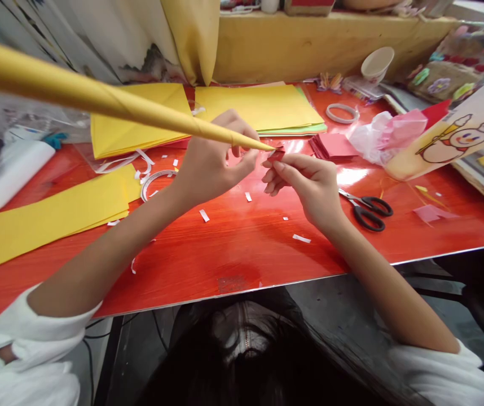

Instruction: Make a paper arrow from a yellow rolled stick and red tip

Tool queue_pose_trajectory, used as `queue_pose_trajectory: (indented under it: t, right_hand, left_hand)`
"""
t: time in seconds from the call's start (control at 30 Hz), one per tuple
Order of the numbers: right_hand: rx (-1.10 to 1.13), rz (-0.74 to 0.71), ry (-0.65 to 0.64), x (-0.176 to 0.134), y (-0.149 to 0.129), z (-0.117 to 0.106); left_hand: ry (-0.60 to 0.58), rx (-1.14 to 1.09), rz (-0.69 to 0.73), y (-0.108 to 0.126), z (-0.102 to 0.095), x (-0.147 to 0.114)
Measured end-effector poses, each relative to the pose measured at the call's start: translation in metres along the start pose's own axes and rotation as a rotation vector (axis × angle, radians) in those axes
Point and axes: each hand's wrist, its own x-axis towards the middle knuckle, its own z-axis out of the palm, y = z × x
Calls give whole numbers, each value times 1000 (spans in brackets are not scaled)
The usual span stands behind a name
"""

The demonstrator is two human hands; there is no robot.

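Note:
A long rolled yellow paper cone [119, 104] slants from the upper left down to its thin tip at the middle. My left hand [214, 160] is closed around the cone near that tip, with part of the fingers behind it. Between the thumb and fingers of my right hand [305, 183] is a small dark red paper piece [278, 153], which meets the cone's tip. Whether the two are stuck together I cannot tell. Just right of my right hand lies a pair of scissors [369, 211] with black handles.
Yellow paper sheets [259, 107] lie at the back, more yellow strips [56, 217] at the left. A tape roll [157, 183], a second ring of tape [342, 113], red paper squares [337, 145] and white scraps [204, 215] are on the red table [225, 254]. A printed cup [457, 135] stands right.

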Motion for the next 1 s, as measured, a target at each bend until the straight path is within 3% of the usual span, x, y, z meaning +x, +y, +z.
queue_pose_trajectory:
  t: [0.13,0.37,0.67,1.0]
  right_hand:
    - [-11,-20,0,0,0,2]
    - [-82,-19,4,-1,0,5]
    - [-89,3,7,-2,1,5]
    - [-81,-33,14,-1,2,6]
  left_hand:
    - [-71,23,10,0,6,-3]
    - [-27,94,2,1,12,-6]
    - [-59,-51,-116,7,10,-6]
    - [-45,70,-81,9,12,-7]
